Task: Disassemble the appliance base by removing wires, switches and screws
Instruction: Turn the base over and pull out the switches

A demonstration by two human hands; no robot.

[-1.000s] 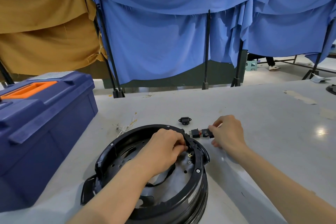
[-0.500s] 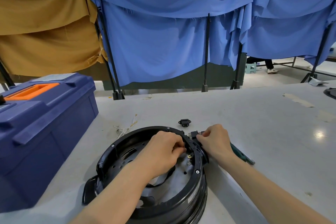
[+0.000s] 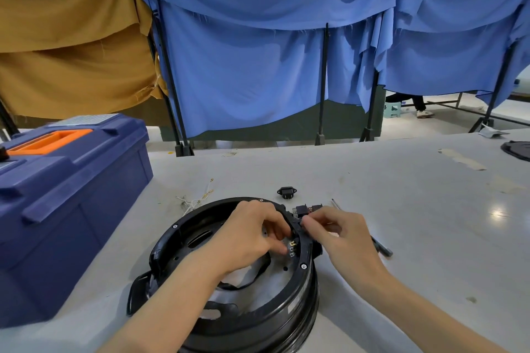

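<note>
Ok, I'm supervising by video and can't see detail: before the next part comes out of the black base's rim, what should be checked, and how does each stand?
1. Appliance base sits flat on the table: ok.
2. Left hand inside the rim at the brass terminals: ok.
3. Right hand on the rim's outer side, opposite: ok.
4. Grip firm enough to pull: cannot tell, fingers hide it.
5. Those terminals disconnected: cannot tell.
6. Screwdriver beside the right hand: ok.
</note>
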